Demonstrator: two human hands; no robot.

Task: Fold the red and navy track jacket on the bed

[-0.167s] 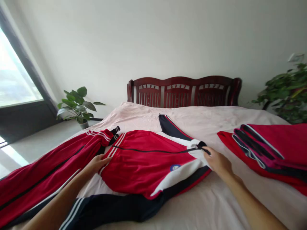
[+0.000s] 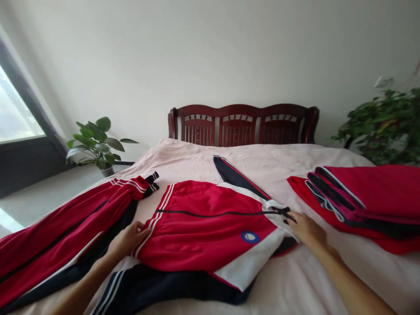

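Closest to me, the person's left hand rests on the lower edge of a red track jacket, its fingers lightly curled against the white stripes. I can't tell whether they are pinching the cloth. The right hand is at the far end of the jacket, with its fingertips out of sight behind the white collar, so its grip can't be judged either.

The jacket lies flat on the bed, its long axis running across the bed's width. Its collar points to the person's right and its hem to the left, with a black zip running almost level between them. A round blue badge sits on the near side of the chest. One navy sleeve angles away toward the headboard, while the other runs along the near side.

To the left lies a second red tracksuit garment, just apart from the jacket. To the right sits a stack of folded red clothes. The bed's pale pink sheet spreads beneath them all. Beyond are a dark wooden headboard, a potted plant on the left, and a leafy plant on the right.
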